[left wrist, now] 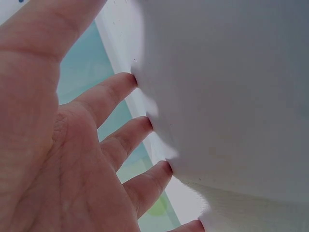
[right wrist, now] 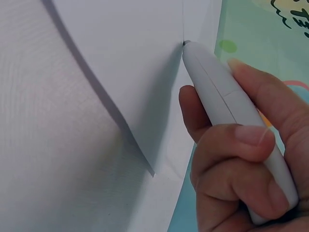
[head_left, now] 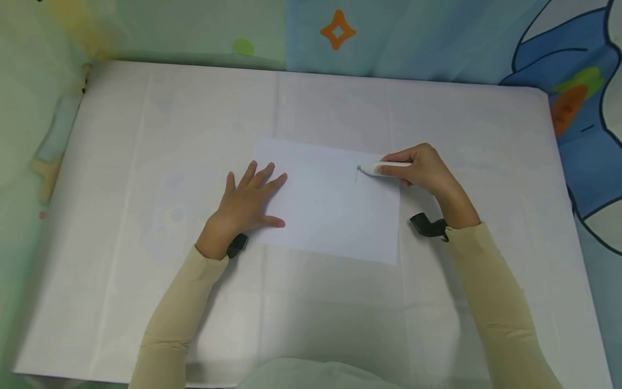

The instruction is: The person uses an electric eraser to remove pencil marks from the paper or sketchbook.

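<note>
A sheet of white paper lies on the white-covered table. My left hand rests over the sheet's left edge with fingers spread, and its fingertips press down in the left wrist view. At the sheet's upper right, my right hand grips a thick white pen with a tapered body and a small dark tip. In the right wrist view the fingers curl round the pen, its tip meeting the paper. A faint thin line runs from the tip on the sheet.
A white cloth with fold creases covers the table. Dark wrist-camera mounts sit at both wrists, the right mount sticking out beside the paper. Printed curtains with coloured shapes hang behind and beside the table.
</note>
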The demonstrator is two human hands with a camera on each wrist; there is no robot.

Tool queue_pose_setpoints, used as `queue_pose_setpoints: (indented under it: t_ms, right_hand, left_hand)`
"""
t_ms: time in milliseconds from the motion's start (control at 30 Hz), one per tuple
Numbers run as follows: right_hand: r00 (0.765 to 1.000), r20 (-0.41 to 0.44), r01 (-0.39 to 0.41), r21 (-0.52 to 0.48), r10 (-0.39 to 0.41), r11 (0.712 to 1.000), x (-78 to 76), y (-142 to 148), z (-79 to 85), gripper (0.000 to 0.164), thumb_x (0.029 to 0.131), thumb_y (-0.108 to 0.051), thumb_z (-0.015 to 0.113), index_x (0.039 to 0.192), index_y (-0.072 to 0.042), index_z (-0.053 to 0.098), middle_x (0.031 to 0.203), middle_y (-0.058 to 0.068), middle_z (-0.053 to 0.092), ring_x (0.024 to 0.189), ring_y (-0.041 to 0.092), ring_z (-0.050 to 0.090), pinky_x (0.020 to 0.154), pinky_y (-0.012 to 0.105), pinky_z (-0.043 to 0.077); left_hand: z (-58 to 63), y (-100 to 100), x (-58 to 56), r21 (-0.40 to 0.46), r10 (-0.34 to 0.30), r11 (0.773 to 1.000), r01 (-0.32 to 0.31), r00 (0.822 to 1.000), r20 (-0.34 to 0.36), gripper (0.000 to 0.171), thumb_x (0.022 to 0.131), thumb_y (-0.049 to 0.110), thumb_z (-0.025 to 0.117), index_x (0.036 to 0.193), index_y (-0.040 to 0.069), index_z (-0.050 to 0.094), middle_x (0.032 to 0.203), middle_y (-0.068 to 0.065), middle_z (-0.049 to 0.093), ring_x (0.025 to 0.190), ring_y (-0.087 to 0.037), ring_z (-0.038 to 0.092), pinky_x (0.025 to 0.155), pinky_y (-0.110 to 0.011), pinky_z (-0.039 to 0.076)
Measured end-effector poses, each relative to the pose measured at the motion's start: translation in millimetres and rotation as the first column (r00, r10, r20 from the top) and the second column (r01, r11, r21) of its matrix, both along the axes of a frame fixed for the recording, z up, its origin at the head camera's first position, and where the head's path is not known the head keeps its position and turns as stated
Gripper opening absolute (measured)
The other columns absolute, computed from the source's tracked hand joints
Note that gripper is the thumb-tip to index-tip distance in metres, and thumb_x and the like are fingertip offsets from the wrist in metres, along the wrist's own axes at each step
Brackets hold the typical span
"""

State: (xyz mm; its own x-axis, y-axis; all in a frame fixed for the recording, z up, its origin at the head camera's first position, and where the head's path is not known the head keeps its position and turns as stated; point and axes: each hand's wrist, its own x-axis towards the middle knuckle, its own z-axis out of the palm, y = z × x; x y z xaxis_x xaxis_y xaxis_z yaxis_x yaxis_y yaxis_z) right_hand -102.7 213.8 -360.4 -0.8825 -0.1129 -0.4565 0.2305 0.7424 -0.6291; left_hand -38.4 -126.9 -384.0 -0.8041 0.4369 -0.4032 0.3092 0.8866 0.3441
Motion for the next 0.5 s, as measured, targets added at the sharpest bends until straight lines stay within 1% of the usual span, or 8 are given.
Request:
queue_pose_setpoints:
  t_ms: [133, 300, 500]
  right_hand:
    - [1.0, -0.012, 0.001, 0.01, -0.001, 1.0, -0.3, 0.1, -0.8, 0.051, 0.077, -0.04, 0.073, 0.115, -0.007, 0.066, 0.042, -0.007, 0.046, 0.048, 0.008, 0.041, 0.054, 0.026, 0.033]
    - [1.0, 0.001, 0.018, -0.001, -0.018, 1.0, -0.7, -0.2, -1.3, 0.051, 0.077, -0.04, 0.073, 0.116, -0.007, 0.066, 0.042, -0.007, 0.045, 0.048, 0.008, 0.041, 0.058, 0.025, 0.034]
    - [1.0, 0.026, 0.016, -0.006, -0.016, 1.0, 0.1, 0.5, -0.9, 0.051, 0.076, -0.04, 0.074, 0.115, -0.008, 0.066, 0.041, -0.008, 0.044, 0.046, 0.008, 0.04, 0.052, 0.026, 0.032]
  left_hand:
    - [0.5, 0.3, -0.1, 0.001, 0.005, 1.0, -0.005, 1.0, 0.007, 0.093, 0.075, 0.055, 0.068, 0.149, 0.026, 0.02, 0.158, -0.003, 0.011, 0.145, -0.031, -0.002, 0.108, -0.066, 0.005]
    - [0.8, 0.4, 0.3, 0.002, 0.006, 1.0, -0.006, 1.0, 0.008, 0.094, 0.075, 0.055, 0.069, 0.149, 0.026, 0.02, 0.158, -0.003, 0.01, 0.145, -0.031, -0.002, 0.109, -0.066, 0.005]
    - [-0.7, 0.1, -0.5, -0.006, 0.005, 1.0, -0.004, 1.0, 0.011, 0.094, 0.075, 0.056, 0.068, 0.149, 0.027, 0.019, 0.158, -0.002, 0.01, 0.145, -0.03, -0.003, 0.109, -0.065, 0.004]
